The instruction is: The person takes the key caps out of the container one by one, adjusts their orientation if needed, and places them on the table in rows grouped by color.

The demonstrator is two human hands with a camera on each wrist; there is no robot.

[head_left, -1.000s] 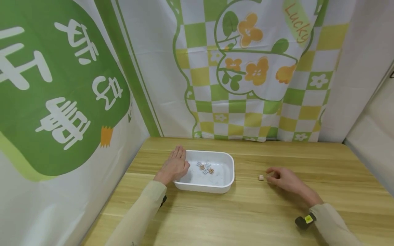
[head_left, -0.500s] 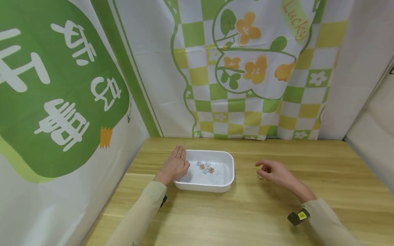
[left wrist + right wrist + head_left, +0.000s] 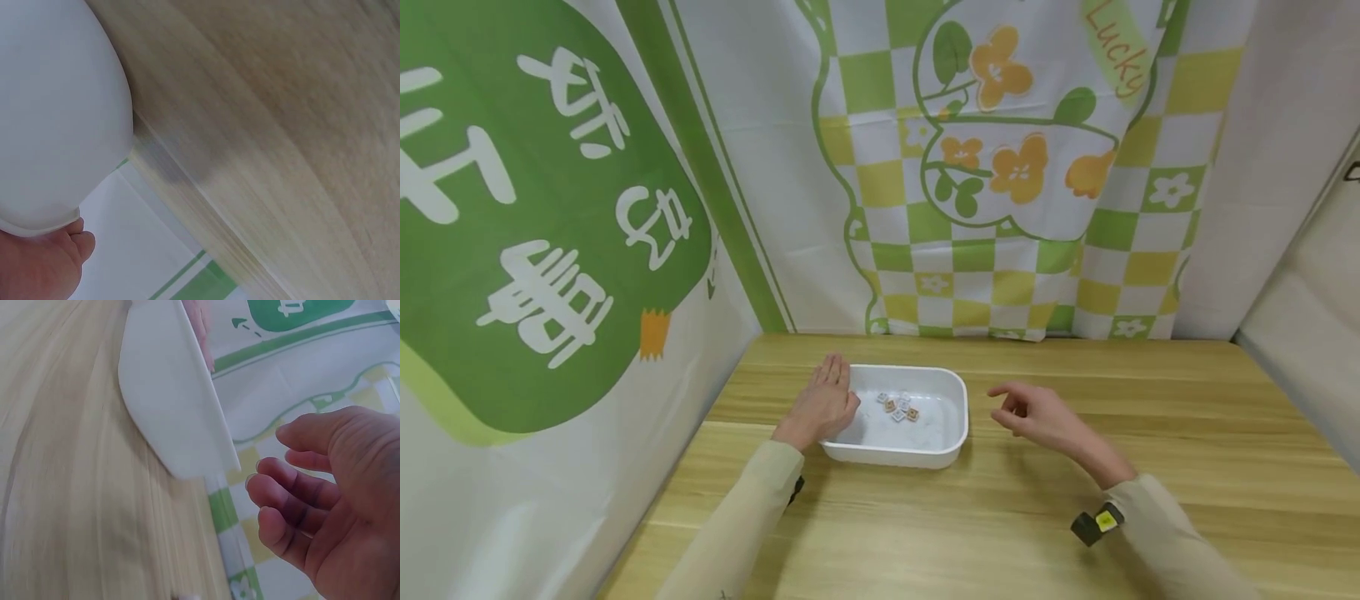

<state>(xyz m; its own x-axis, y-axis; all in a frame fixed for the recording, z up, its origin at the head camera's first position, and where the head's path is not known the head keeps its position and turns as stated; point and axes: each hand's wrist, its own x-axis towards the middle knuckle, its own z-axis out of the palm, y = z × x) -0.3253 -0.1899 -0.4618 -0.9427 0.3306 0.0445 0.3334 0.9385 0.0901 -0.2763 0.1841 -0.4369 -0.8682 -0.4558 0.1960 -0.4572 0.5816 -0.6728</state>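
A white rectangular plastic basin stands on the wooden table. My left hand holds its left rim, with the fingers along that side and the thumb toward the inside. In the left wrist view that hand shows right at the rim. Several small square white and brown pieces lie inside the basin. My right hand hovers to the right of the basin, loosely curled. Seen from the right wrist, its thumb and fingers are apart with nothing between them. A small pale thing is cut off at the lower edge there.
The wooden table reaches back to a hanging cloth with green and yellow checks. Another white cloth with a green print hangs on the left. Dark devices are strapped to the wrists.
My right hand has moved left toward the basin, over the spot where a small pale cube lay; the cube is now out of sight in the head view. My left hand and the basin stay put.
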